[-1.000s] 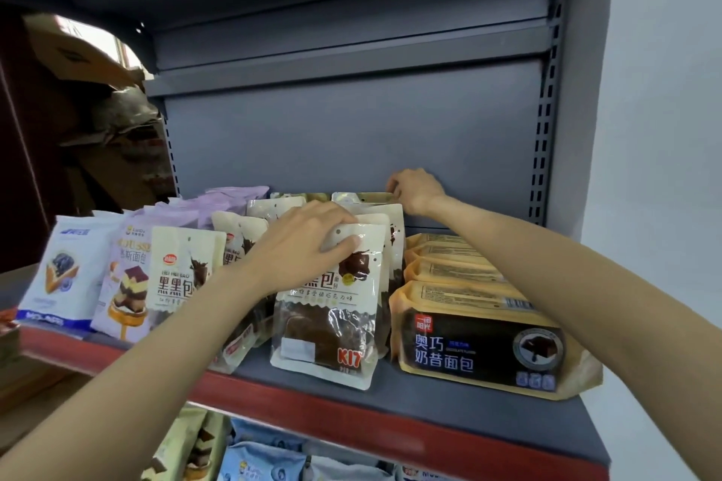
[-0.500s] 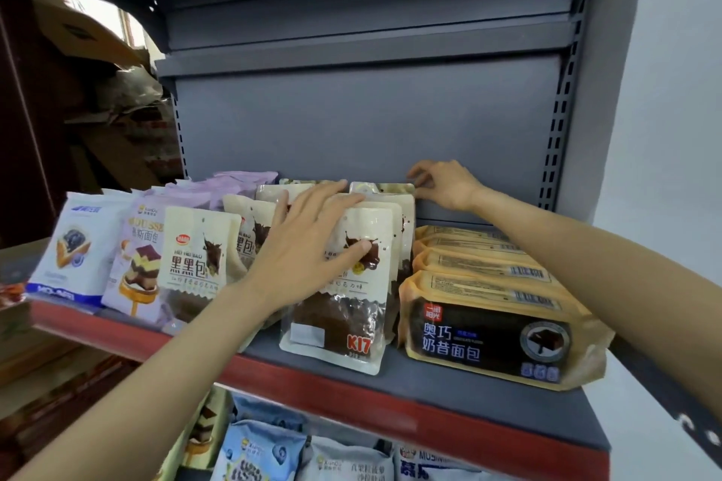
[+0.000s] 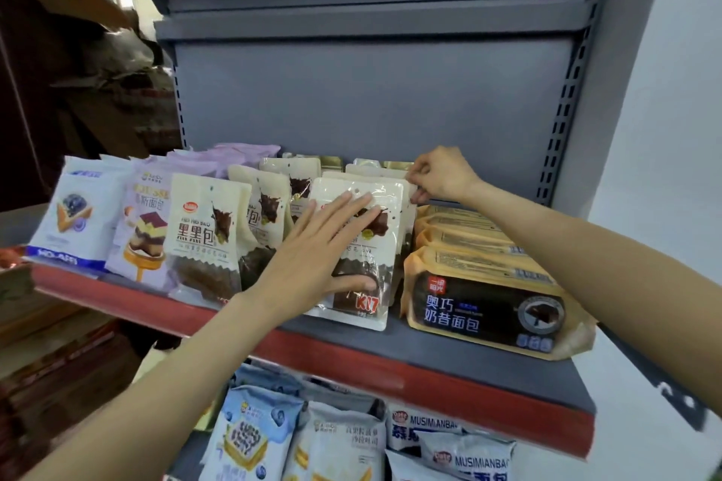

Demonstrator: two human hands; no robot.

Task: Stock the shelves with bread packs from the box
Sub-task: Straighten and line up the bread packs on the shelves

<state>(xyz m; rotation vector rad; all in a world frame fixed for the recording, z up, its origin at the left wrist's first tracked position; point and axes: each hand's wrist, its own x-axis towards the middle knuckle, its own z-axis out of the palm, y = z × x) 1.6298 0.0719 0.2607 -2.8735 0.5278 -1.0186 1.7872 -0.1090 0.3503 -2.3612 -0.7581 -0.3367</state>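
Looks like you're mostly stocked – left hand [image 3: 312, 246] flat, fingers straight on the front bread pack [image 3: 361, 246], right hand [image 3: 439, 176] pinching a back pack's top on the shelf [image 3: 449, 367] – box not in view

cream pack [image 3: 207, 234] reads "hei hei bao 黑黑包"; dark pack [image 3: 484, 308] "奥巧奶昔面包"; lower white packs [image 3: 465, 453] "musimianbao".

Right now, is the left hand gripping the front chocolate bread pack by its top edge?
No, the left hand lies flat with straight fingers against the face of the front chocolate bread pack.
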